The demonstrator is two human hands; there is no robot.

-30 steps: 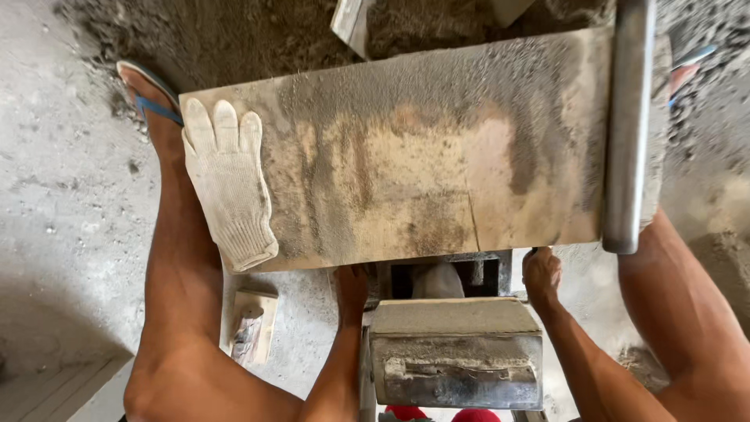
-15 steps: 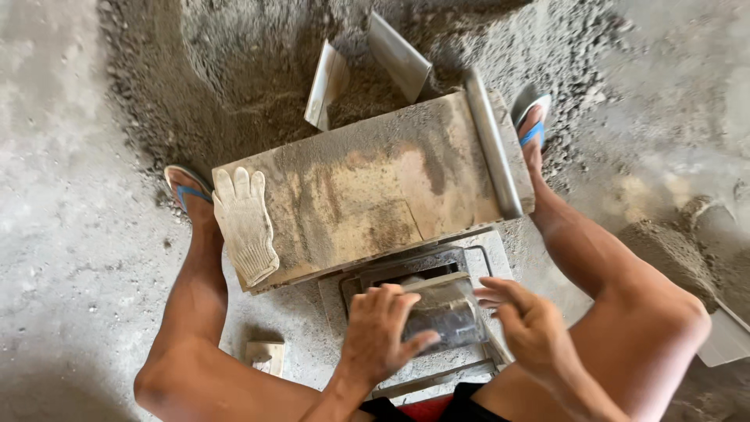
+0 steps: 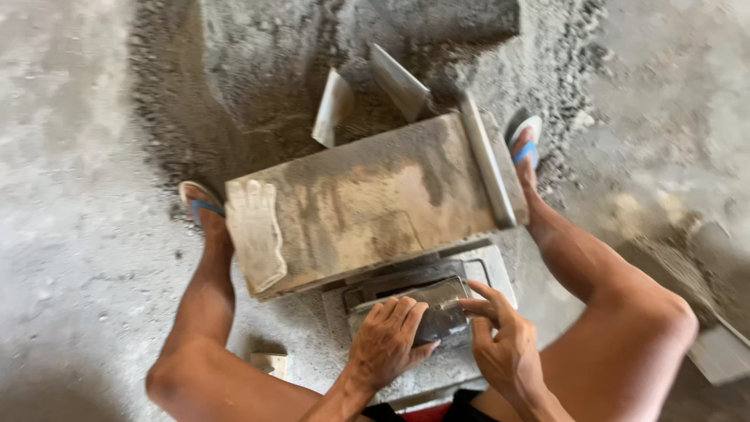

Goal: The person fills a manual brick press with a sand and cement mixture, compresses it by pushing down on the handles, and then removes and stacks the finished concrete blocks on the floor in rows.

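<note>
Head view of a seated person at a block mould on a concrete floor. The left hand lies flat, fingers spread, on the dark metal plate set in the mould frame; the palm presses rather than grasps. The right hand touches the plate's right edge with its fingertips, loosely curled and holding nothing. The plate sits low in the frame, between the person's knees and just in front of the board. The board, dusty and tilted, carries a glove at its left end and a metal bar along its right end. Behind it lies a heap of grey mix with two trowel-like blades stuck in it. The step in hand appears to be seating or pressing the plate into the mould. The next move probably calls for even pressure from both hands, keeping the plate level in the frame.
</note>
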